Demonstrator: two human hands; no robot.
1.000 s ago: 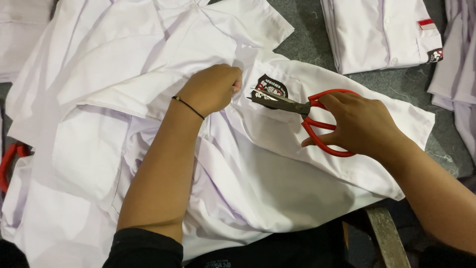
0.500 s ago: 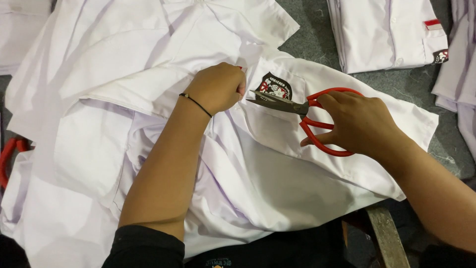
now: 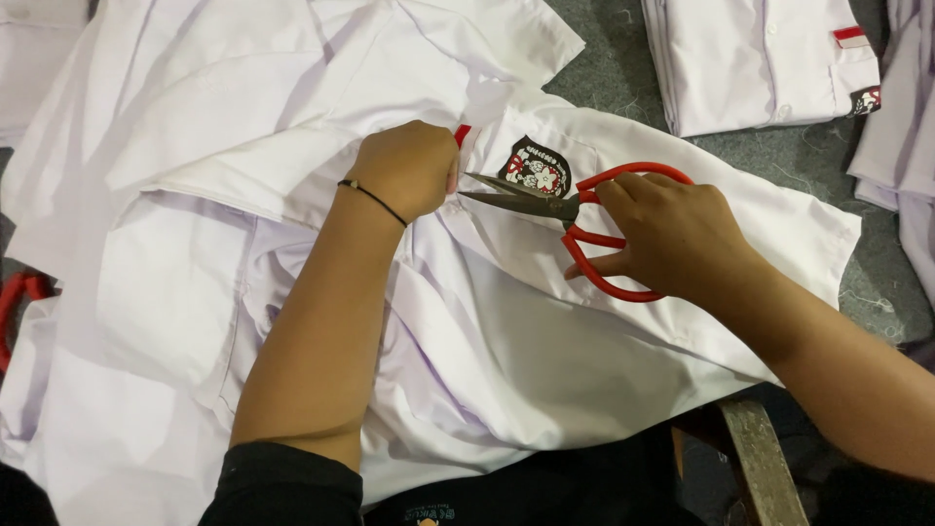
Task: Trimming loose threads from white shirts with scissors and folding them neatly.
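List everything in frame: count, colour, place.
white shirt with black embroidered sleeve badge: 1, white, spread at centre under both hands
red-handled metal scissors: 1, red and steel, by the badge, blade tips toward left hand
folded white shirts: 1 stack, white with red tab, top right
white garments at the right edge: count unclear, white
red object: 1, left edge, mostly hidden
grey surface: 1, beneath
black wristband: 1, left wrist
left hand: fist gripping shirt fabric
right hand: grip through scissor loops

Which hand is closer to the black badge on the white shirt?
Right. The right hand holds the red scissors just right of the black badge, blades under it. The left hand grips the shirt farther off, to the badge's left.
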